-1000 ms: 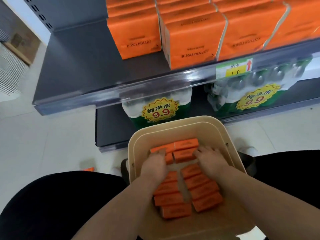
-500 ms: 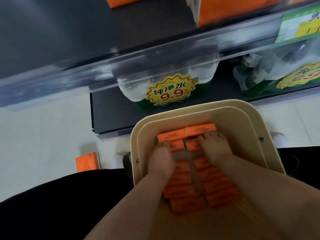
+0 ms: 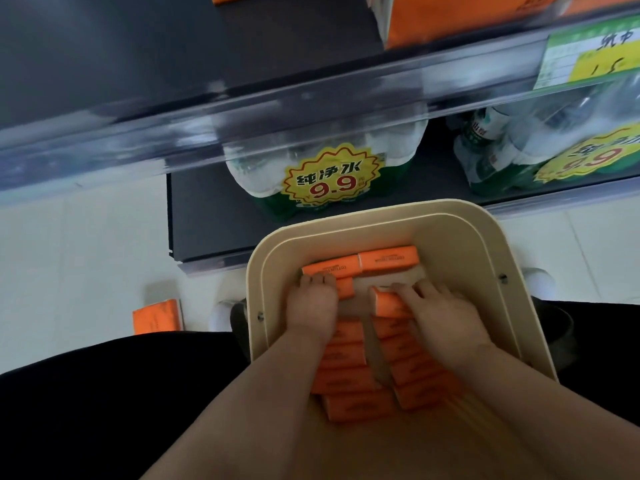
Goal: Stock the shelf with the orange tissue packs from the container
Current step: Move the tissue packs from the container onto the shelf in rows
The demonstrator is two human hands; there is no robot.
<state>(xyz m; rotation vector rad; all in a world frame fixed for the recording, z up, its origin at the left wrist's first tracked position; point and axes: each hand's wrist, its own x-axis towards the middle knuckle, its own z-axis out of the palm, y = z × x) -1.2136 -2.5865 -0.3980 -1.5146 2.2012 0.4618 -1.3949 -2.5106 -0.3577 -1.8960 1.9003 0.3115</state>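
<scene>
left hand on packs, grip unclear | right hand grips tissue pack | in container

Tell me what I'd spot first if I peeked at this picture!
The bright orange tissue packs lined up in the beige container at the bottom, with the left hand and right hand gripping some. Then the yellow 9.9 sticker on the water bottles on the lowest shelf behind it, and one stray pack on the floor, left.
</scene>
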